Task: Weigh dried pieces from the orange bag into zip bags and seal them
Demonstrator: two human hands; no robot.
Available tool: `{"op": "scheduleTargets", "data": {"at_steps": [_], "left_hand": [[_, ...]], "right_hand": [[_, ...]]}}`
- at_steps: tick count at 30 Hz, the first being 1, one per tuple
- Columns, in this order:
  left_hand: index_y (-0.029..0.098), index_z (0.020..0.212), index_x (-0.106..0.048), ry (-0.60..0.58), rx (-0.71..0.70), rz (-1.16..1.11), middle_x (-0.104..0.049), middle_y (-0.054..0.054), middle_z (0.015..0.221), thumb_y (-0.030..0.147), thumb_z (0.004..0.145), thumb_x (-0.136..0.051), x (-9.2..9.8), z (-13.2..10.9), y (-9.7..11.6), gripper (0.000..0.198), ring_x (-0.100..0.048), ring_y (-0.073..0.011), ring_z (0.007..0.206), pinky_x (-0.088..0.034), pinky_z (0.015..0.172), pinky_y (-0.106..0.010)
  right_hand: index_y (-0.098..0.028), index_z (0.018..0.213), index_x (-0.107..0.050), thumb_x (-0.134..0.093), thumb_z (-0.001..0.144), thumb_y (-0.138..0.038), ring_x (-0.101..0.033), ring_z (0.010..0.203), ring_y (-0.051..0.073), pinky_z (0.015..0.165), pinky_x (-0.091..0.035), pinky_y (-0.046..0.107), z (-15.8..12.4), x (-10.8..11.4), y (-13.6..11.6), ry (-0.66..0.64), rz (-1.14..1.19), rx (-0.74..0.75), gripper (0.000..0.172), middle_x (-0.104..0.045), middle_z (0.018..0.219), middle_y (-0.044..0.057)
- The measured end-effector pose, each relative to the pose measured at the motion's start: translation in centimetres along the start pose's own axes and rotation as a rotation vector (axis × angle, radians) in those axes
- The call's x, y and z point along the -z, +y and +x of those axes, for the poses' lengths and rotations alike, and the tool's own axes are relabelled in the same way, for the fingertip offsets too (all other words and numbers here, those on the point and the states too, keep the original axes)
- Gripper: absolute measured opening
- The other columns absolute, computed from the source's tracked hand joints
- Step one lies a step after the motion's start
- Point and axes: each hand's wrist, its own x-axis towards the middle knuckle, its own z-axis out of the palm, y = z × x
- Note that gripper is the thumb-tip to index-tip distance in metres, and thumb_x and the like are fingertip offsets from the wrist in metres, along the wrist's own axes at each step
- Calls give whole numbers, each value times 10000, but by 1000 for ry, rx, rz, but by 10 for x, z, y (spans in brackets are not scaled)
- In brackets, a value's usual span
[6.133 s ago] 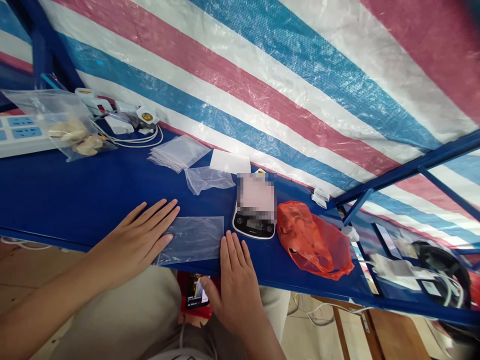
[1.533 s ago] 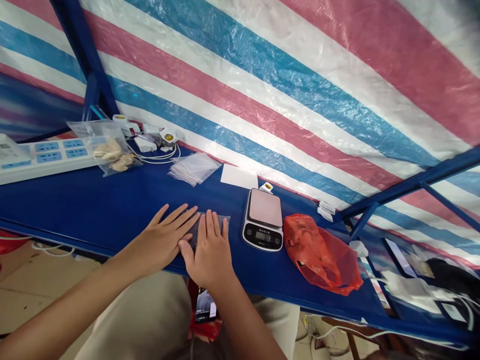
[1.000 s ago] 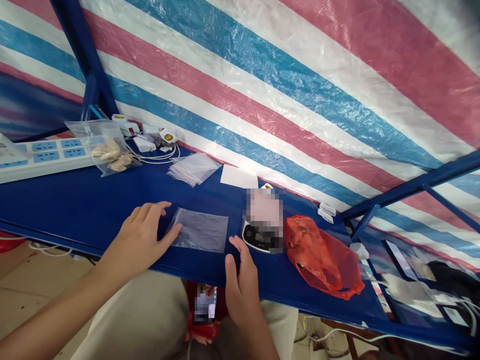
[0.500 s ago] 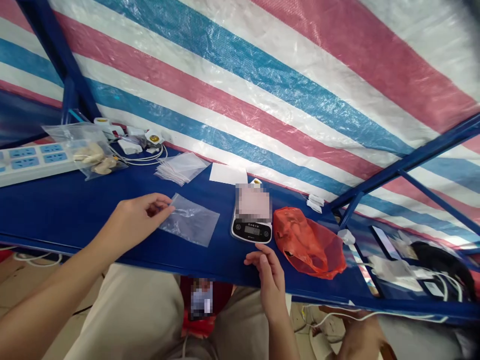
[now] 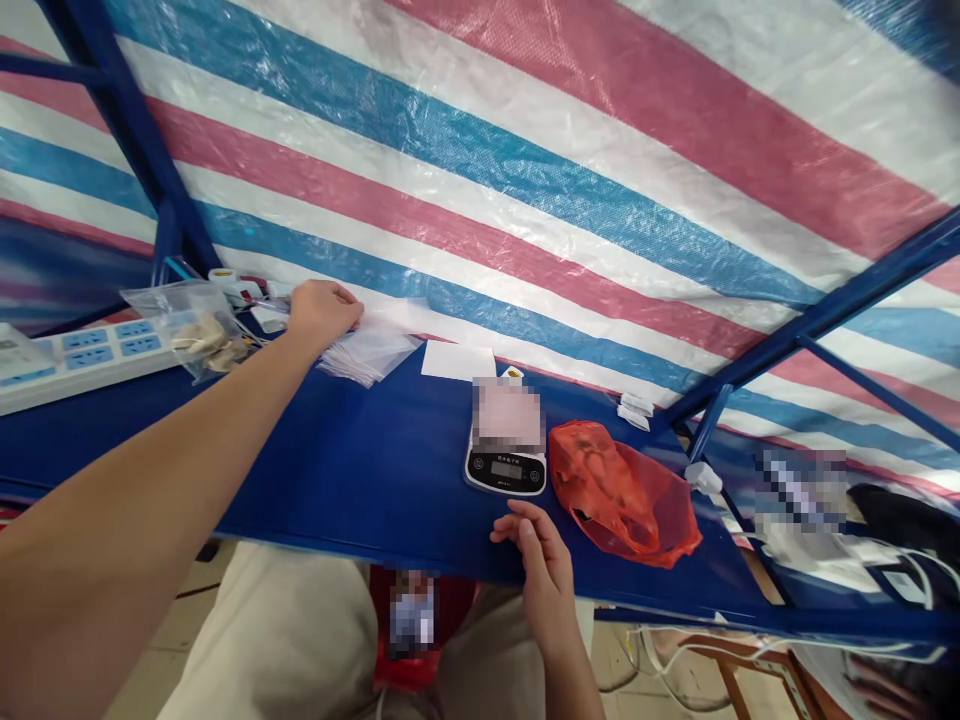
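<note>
Clear bag (image 5: 405, 315), motion-blurred, is pinched in L hand (image 5: 324, 310)'s grip, just above bag stack (image 5: 369, 358) nr back of blue table (image 5: 337, 460). R hand (image 5: 538, 550) is at front edge, nr scale (image 5: 506, 474), grip relaxed: fingers loosely curled, thumb apart; can't tell if it's touching table. White card (image 5: 457, 360) lies behind scale, to L; red bag (image 5: 622, 490) just R of it. Far L: power strip (image 5: 90, 350) w/ bag of pale pieces (image 5: 206, 340).
</note>
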Motion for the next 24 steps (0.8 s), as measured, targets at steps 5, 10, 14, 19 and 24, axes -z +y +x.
{"op": "scheduleTargets", "data": {"at_steps": [5, 10, 14, 19, 24], "left_hand": [[57, 957, -720, 31, -11, 257, -708, -17, 790, 330, 822, -628, -1, -5, -14, 317, -604, -149, 907, -429, 898, -306], [27, 1062, -683, 101, -54, 383, -713, -138, 1106, 394, 920, -496, 0, -14, -23, 435, -623, -223, 1049, -432, 942, -361], [39, 1062, -677, 69, -6, 380, -718, -175, 1107, 365, 921, -505, -10, -16, -18, 395, -643, -258, 1057, -448, 939, -382], [58, 1166, -644, 174, 42, 360, -711, -188, 1130, 430, 981, -461, 12, -27, -26, 455, -625, -271, 1087, -469, 985, -437], [4, 1405, -509, 297, 1, 525, -459, -245, 1521, 483, 986, -484, 100, -28, -70, 637, -388, -400, 1410, -358, 1149, -586]], "right_hand": [[-202, 1126, -722, -605, 995, -523, -723, 793, 184, 799, -585, 332, 0, -1, -5, -5, -36, 6, 367, -766, 897, 60], [-198, 1137, -719, -593, 1002, -517, -721, 810, 196, 814, -588, 351, 0, 3, -4, -24, -63, -2, 369, -761, 902, 67], [-205, 1150, -715, -591, 1006, -506, -719, 823, 198, 812, -587, 348, -1, 3, -2, -18, -82, -6, 356, -761, 910, 68], [-217, 1146, -726, -602, 995, -520, -725, 816, 198, 801, -593, 334, -4, 5, 0, -10, -90, -6, 360, -766, 905, 67], [-231, 1120, -747, -631, 971, -537, -729, 801, 197, 758, -605, 309, -3, 7, 1, 2, -106, -15, 359, -771, 895, 68]]}}
